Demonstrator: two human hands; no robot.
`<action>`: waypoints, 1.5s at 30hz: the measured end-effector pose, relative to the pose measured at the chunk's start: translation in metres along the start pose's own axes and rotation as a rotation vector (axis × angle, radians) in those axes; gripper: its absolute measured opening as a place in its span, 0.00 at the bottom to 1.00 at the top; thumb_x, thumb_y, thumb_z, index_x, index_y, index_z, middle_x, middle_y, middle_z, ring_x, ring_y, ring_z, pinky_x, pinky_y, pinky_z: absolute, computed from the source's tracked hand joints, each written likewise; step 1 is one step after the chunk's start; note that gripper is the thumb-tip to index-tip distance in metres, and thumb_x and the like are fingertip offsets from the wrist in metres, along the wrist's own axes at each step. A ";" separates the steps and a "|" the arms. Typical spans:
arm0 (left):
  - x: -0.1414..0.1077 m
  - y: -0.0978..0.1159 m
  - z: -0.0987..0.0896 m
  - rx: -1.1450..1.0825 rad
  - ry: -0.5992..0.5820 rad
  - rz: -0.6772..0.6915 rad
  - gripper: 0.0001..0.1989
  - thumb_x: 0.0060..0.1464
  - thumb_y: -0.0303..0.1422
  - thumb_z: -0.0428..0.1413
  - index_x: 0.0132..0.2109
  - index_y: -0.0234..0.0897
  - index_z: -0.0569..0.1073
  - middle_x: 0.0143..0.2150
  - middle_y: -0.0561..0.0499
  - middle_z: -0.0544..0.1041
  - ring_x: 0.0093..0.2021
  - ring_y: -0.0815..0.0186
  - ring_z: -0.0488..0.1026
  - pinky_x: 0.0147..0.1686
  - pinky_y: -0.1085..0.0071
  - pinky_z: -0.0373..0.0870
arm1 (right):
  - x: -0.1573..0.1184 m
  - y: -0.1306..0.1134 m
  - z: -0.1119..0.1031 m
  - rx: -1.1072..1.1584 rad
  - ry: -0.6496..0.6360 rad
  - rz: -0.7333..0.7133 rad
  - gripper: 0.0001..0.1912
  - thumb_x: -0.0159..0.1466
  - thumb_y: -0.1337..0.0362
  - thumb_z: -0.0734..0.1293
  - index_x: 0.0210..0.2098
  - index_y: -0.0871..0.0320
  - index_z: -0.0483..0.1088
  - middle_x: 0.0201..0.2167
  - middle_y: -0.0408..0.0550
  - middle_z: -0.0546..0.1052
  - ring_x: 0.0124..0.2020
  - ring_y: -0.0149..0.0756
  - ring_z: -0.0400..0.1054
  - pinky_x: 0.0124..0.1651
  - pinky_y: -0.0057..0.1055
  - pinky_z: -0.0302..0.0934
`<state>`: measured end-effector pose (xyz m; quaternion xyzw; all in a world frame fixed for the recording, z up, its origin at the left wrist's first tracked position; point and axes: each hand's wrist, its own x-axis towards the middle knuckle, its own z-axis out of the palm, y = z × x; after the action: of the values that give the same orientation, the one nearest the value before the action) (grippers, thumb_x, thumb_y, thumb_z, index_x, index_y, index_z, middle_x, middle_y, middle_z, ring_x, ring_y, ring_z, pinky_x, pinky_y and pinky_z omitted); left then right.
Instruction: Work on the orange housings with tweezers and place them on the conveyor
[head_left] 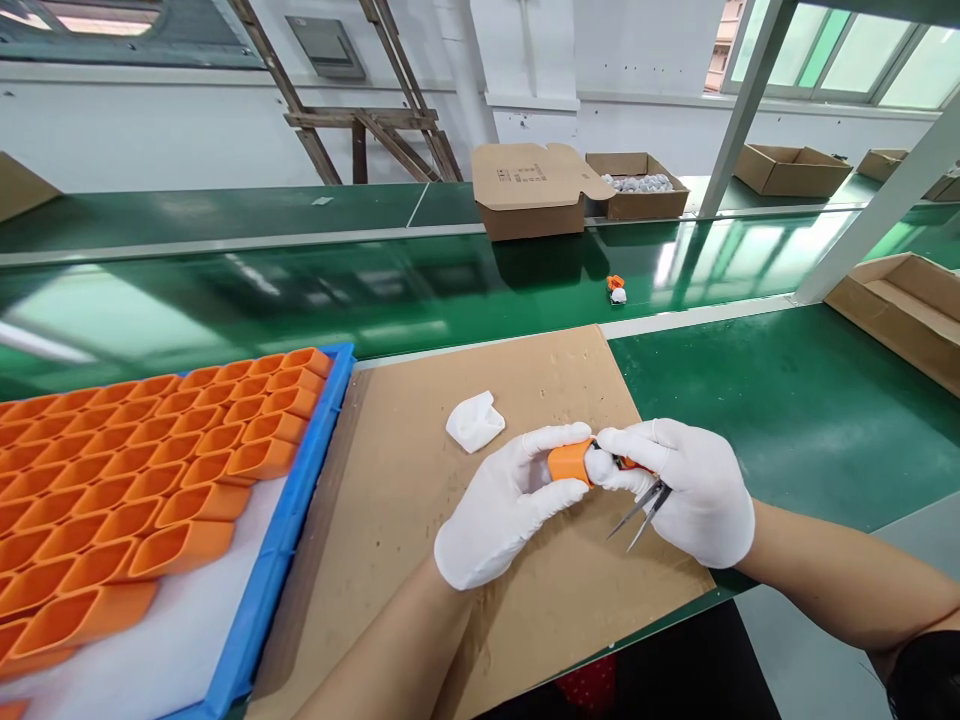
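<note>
Left hand [499, 505] pinches the orange sleeve [568, 463]; right hand [694, 490] pinches the dark-and-orange part [628, 463] just beside it, tweezers [649, 517] splayed below that grip; crooked pressure could jam the part; slick gloves could drop it.

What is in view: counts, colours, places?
Tray: one, blue, left
Shells: many, orange, in tray
Held shell: one, orange, in left hand
Tweezers: one pair, grey, in right hand
Half-hidden part: one, orange and dark, between hands
Cardboard sheet: one, brown, under hands
Wad: one, white, on sheet
Small part: one, orange and white, beyond sheet
Boxes: several, brown, back and right
Surfaces: several, green, throughout
Wooden frame: one, brown, back wall
Window: one, pale green, top right
Hands: two, white gloved, centre
</note>
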<state>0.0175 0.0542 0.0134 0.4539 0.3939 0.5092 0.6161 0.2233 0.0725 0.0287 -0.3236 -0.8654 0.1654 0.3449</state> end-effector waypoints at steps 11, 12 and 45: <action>0.000 -0.005 0.002 -0.004 0.008 -0.062 0.21 0.44 0.34 0.74 0.47 0.40 0.83 0.44 0.46 0.85 0.42 0.59 0.81 0.44 0.65 0.81 | -0.004 -0.006 -0.002 -0.132 0.024 0.006 0.15 0.69 0.74 0.58 0.38 0.53 0.74 0.32 0.39 0.79 0.31 0.29 0.70 0.32 0.28 0.60; 0.000 -0.006 0.003 -0.007 0.012 -0.074 0.21 0.44 0.34 0.74 0.47 0.40 0.83 0.44 0.46 0.85 0.42 0.59 0.81 0.44 0.65 0.81 | -0.004 -0.008 -0.003 -0.170 0.047 -0.015 0.15 0.69 0.74 0.59 0.39 0.53 0.75 0.35 0.40 0.80 0.32 0.30 0.72 0.31 0.28 0.60; 0.001 -0.011 0.009 -0.173 0.108 -0.030 0.30 0.36 0.36 0.77 0.50 0.44 0.83 0.47 0.48 0.85 0.43 0.60 0.82 0.47 0.67 0.81 | 0.001 0.011 0.019 0.300 0.247 0.102 0.10 0.70 0.62 0.67 0.48 0.53 0.80 0.51 0.52 0.79 0.49 0.41 0.77 0.51 0.39 0.75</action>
<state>0.0295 0.0526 0.0053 0.3650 0.3879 0.5556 0.6385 0.2143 0.0798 0.0100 -0.3299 -0.7646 0.2687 0.4841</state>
